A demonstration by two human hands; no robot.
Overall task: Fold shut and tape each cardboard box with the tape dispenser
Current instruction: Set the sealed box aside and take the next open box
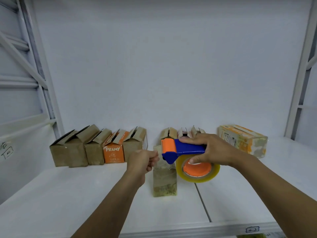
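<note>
**Tape end pulled out over the small box**

Grips the blue-and-orange tape dispenser [183, 150] with the right hand [211, 150], fingers wrapped round the handle, the yellowish tape roll [198, 170] hanging just under the palm. Pinches what looks like the clear tape end [159, 158] with the left hand [144, 160], thumb against curled fingers, just left of the dispenser's nose. Directly below and between both hands, on the white table [68, 194]: the small cardboard box [164, 182], upright, glossy with tape.

Reads "PRAMY" in white on the orange box [114, 154] beyond the left hand, set in a row of brown boxes [77, 152] with flaps standing open. Behind the right hand, partly hidden by it: more open-flapped boxes [171, 133]. Out past the right wrist: a printed orange-and-white carton [243, 141] with a barcode label, text too small to read. Handwriting on the wall [6, 150] far left and on a small tag [252, 229] at the table's front edge, neither legible.

Wide white tabletop outward of each forearm, down to the front edge; a seam [202, 200] under the right forearm. Metal uprights [298, 93] at the sides.
</note>
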